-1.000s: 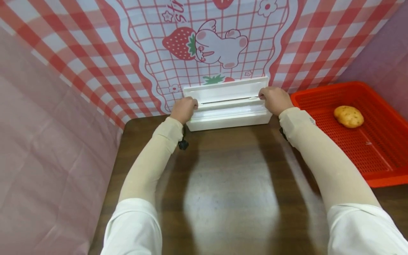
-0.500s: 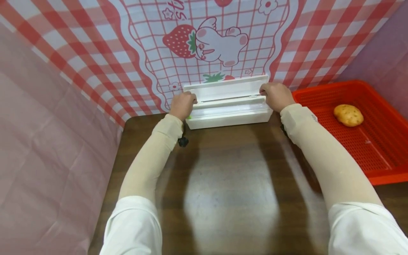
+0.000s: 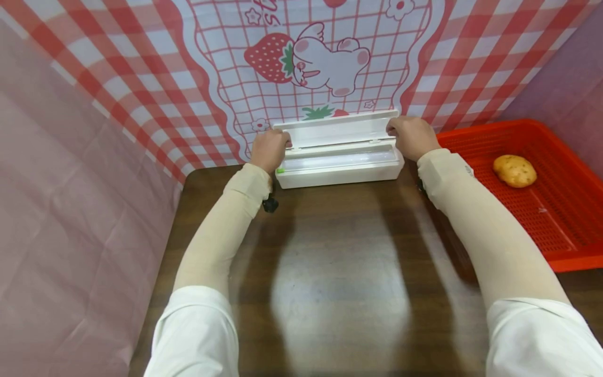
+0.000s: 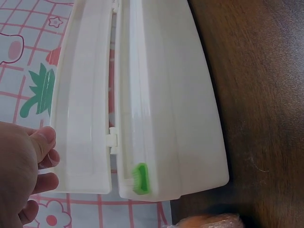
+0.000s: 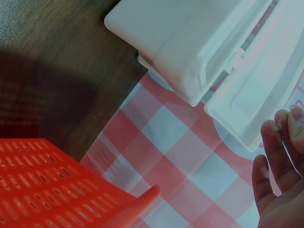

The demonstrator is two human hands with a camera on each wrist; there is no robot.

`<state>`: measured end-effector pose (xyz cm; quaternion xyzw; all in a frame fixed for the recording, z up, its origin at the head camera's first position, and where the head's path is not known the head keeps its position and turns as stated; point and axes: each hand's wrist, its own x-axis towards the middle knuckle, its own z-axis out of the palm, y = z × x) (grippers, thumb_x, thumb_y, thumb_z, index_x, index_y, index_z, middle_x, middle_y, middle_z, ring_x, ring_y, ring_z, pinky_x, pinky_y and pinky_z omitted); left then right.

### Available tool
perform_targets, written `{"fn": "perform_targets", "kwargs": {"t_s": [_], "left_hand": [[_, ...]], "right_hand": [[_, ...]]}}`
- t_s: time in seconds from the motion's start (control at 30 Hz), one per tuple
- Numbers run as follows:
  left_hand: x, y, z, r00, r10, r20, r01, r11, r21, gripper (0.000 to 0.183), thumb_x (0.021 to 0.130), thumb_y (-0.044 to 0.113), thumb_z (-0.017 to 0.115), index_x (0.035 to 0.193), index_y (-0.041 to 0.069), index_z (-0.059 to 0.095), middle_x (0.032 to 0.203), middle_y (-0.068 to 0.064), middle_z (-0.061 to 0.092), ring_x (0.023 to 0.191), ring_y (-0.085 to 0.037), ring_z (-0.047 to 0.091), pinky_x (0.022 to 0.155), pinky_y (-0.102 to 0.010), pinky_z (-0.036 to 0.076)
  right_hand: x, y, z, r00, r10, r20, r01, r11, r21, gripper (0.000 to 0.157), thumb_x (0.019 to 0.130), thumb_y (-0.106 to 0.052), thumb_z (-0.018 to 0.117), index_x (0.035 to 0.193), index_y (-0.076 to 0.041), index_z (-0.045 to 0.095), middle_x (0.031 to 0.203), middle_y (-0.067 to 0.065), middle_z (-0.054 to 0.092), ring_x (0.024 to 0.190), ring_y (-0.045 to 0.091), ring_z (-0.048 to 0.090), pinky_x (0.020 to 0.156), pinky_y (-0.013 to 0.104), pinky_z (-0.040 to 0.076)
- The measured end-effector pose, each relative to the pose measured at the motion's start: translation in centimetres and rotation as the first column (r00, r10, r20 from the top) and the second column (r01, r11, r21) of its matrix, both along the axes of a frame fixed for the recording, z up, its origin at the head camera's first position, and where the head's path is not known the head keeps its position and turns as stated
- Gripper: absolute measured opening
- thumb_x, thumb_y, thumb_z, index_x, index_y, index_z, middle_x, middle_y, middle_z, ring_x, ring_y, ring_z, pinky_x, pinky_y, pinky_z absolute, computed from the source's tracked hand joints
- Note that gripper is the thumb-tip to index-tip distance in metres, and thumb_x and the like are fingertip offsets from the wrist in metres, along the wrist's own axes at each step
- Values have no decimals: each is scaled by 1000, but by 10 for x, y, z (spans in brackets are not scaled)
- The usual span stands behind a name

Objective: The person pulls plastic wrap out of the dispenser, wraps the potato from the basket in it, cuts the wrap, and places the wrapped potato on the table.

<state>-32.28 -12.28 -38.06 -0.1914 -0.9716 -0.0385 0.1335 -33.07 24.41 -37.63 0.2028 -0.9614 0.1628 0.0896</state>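
Observation:
A white plastic wrap dispenser (image 3: 341, 175) stands against the cloth at the back of the table, its hinged lid (image 3: 339, 131) tipped up and back. Inside lies a clear, shiny roll (image 3: 339, 160). A green slide cutter (image 4: 141, 179) sits at the left end of its edge. My left hand (image 3: 270, 151) pinches thumb to finger beside the lid's left end. At the right end my right hand (image 3: 412, 137) pinches the same way. Faint sheen between the hands suggests a thin sheet of plastic wrap (image 4: 46, 90) held at its corners; the film is mostly too clear to see.
A red basket (image 3: 527, 256) with a potato (image 3: 515, 170) in it stands on the right, close to my right forearm. Red-and-white checked cloth (image 3: 141, 68) hangs behind the dispenser. A brown wooden table (image 3: 339, 272) stretches in front.
Both hands have risen slightly up and away from the dispenser, still pinching. The green cutter shows more plainly now. The dispenser and its raised lid stay nearly in place.

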Motion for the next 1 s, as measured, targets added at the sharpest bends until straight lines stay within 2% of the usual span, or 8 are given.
{"fn": "perform_targets", "kwargs": {"t_s": [0.33,0.57,0.73,1.0], "left_hand": [[3,1,9,1000,7,-8,-7,1000,8,21,98,26,67,103,8,76,97,-8,72,86,-25,68,72,-40,55],[1,0,13,999,2,-37,-2,1000,9,21,98,26,67,102,7,77,94,-9,72,84,-26,68,69,-41,55],[1,-1,18,999,-6,-37,6,1000,1,21,98,25,66,104,8,77,94,-10,71,85,-26,67,74,-42,56],[5,-1,29,993,-31,-113,31,1000,-1,20,97,23,68,101,6,77,94,-11,73,85,-29,69,77,-45,55]], "right_hand": [[1,2,7,1000,-14,22,14,1000,8,22,96,-1,57,116,2,65,112,26,66,97,43,60,95,58,50],[3,0,14,1000,-20,-10,20,1000,19,21,95,-2,61,115,2,66,111,25,67,95,42,61,95,58,50],[4,0,19,1000,-16,-23,16,1000,11,22,92,0,63,114,2,66,110,25,67,94,42,61,94,57,51],[4,-1,28,999,-8,-48,8,1000,11,24,87,1,68,111,3,66,106,25,65,91,42,59,93,58,51]]}}
